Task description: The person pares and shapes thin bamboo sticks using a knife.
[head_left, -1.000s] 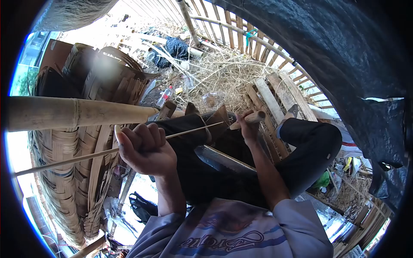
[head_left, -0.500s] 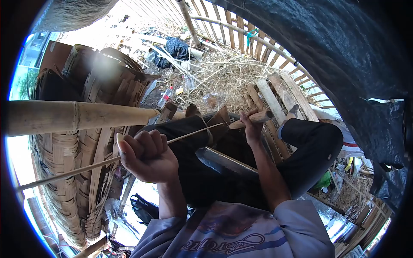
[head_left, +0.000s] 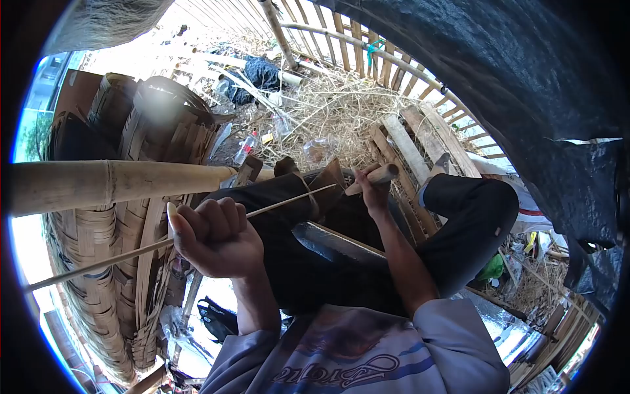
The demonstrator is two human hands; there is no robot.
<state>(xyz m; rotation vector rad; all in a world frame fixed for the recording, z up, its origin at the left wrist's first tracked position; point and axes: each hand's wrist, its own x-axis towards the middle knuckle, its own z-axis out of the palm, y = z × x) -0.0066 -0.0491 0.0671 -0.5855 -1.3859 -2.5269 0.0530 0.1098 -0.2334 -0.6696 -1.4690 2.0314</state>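
Note:
My left hand [head_left: 220,236] is closed in a fist around a long thin bamboo stick [head_left: 111,266]. The stick slants across my lap, from the far left up to a tip near my right hand. My right hand [head_left: 373,194] grips a thick, round wooden handle [head_left: 382,174]; whatever tool it belongs to is mostly hidden. A brown, stiff-looking flap [head_left: 328,178] sits at my knee, just behind the stick's tip. Across my lap lies a long dark piece with a pale edge [head_left: 335,243], and I cannot make out its kind.
A thick bamboo pole [head_left: 125,180] crosses at left, in front of rolled woven bamboo mats [head_left: 92,262]. Dry straw [head_left: 348,108], a plastic bottle [head_left: 245,148] and wooden slats [head_left: 410,148] lie ahead. A bamboo fence [head_left: 354,43] and black plastic sheet [head_left: 525,79] bound the right.
The whole view has shifted slightly to the left. Both hands keep their grips, and the stick still points toward my right hand with little visible movement.

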